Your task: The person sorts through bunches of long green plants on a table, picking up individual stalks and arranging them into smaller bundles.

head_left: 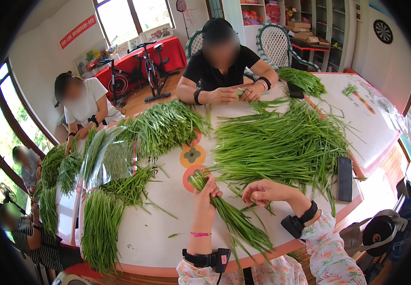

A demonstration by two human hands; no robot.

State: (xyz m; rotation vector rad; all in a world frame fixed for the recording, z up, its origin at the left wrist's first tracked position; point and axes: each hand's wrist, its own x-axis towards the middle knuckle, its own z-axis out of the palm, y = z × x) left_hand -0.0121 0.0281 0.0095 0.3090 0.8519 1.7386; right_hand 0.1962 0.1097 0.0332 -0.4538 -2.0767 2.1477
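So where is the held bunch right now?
In the head view, the bunch is at lower centre, in the left hand, on the near side of the big pile; the right hand is right of it.

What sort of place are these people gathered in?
It looks like a community or recreation room, though I can't be sure. Exercise bikes stand near the windows, a dartboard hangs on the wall, and people surround a large table heaped with long green stalks.
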